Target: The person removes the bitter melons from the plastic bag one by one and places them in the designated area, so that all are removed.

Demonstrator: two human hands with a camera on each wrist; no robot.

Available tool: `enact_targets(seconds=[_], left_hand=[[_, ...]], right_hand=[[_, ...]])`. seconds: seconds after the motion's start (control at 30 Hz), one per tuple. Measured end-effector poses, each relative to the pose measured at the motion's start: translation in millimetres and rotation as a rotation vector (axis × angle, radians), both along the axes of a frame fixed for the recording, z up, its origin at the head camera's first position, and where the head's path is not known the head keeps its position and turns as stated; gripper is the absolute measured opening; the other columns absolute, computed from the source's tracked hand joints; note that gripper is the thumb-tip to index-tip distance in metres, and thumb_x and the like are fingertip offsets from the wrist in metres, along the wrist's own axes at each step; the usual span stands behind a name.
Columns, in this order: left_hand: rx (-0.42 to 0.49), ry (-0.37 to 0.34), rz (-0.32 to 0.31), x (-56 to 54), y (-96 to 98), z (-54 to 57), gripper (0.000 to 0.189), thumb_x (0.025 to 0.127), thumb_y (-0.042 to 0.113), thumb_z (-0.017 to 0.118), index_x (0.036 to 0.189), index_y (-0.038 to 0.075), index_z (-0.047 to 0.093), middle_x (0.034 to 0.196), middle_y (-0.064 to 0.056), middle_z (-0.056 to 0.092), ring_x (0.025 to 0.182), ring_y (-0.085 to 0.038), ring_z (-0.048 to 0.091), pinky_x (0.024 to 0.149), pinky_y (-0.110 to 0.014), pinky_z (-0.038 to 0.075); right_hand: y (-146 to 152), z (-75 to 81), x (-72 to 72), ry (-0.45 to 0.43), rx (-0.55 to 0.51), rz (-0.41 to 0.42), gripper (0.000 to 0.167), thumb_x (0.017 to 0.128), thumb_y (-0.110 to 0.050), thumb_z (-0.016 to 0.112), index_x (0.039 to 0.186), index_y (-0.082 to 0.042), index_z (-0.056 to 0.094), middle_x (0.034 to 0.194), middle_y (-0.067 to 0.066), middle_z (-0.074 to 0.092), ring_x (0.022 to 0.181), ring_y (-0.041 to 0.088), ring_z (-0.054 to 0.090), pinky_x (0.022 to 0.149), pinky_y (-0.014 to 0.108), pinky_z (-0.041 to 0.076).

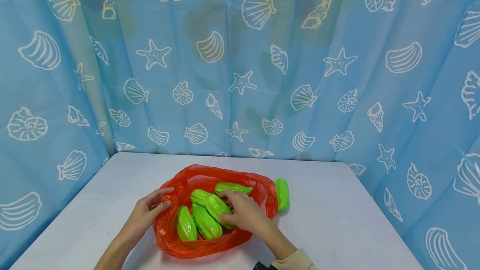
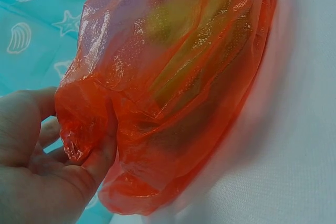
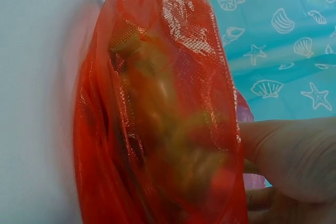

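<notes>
A red plastic bag (image 1: 183, 250) stands wide-mouthed on the table, its rim rolled outward. My left hand (image 1: 144, 211) pinches the bag's left rim; in the left wrist view, thumb and fingers (image 2: 102, 156) close round the bunched plastic. Reaching in over the right side, my right hand (image 1: 245, 213) grips a glossy green ribbed gourd (image 1: 216, 206) between thumb and fingers. Beside it in the bag lie other green gourds (image 1: 206, 222), one of them at the back (image 1: 232, 187). In the right wrist view the bag wall (image 3: 100, 177) hides my fingertips.
One more green gourd (image 1: 282, 195) lies on the white table (image 1: 330, 220), just outside the bag's right side. Behind and at both sides hangs a blue curtain (image 1: 240, 107) printed with shells and starfish.
</notes>
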State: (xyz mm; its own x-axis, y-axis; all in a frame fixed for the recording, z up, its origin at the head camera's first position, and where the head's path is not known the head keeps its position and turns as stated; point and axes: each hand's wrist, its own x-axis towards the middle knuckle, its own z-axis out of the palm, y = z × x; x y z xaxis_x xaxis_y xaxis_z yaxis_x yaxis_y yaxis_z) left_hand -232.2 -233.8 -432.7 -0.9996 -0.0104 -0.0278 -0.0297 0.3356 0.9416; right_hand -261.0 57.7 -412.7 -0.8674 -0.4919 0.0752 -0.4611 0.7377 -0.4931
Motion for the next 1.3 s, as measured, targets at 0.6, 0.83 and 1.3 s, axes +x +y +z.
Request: enact_targets(seconds=[0.6,0.83,1.3], left_hand=[[-0.002,0.010,-0.008,1.2,-0.3,-0.5,0.050,0.095,0.035,0.064,0.140,0.017,0.053,0.145,-0.018,0.051,0.125,-0.031,0.054,0.093,-0.035,0.058],[-0.002,0.011,-0.009,1.1,-0.4,0.3,0.051,0.095,0.035,0.064,0.140,0.017,0.052,0.146,-0.018,0.049,0.127,-0.033,0.053,0.095,-0.038,0.057],[0.005,-0.001,-0.004,0.7,-0.1,0.2,0.050,0.095,0.034,0.064,0.141,0.017,0.052,0.146,-0.018,0.049,0.127,-0.033,0.053,0.094,-0.039,0.057]], right_hand=[[0.7,-2.5,-1.1,-0.011,-0.035,-0.011,0.054,0.082,-0.037,0.079,0.129,-0.020,0.057,0.116,-0.001,0.068,0.102,0.017,0.065,0.082,0.033,0.061],[6.4,6.5,2.0,-0.011,-0.099,0.009,0.057,0.081,-0.035,0.079,0.131,-0.021,0.057,0.114,-0.003,0.069,0.098,0.013,0.066,0.079,0.027,0.060],[15.7,26.0,12.3,0.005,-0.134,-0.001,0.057,0.083,-0.038,0.078,0.132,-0.024,0.055,0.108,-0.005,0.069,0.098,0.011,0.065,0.080,0.027,0.059]])
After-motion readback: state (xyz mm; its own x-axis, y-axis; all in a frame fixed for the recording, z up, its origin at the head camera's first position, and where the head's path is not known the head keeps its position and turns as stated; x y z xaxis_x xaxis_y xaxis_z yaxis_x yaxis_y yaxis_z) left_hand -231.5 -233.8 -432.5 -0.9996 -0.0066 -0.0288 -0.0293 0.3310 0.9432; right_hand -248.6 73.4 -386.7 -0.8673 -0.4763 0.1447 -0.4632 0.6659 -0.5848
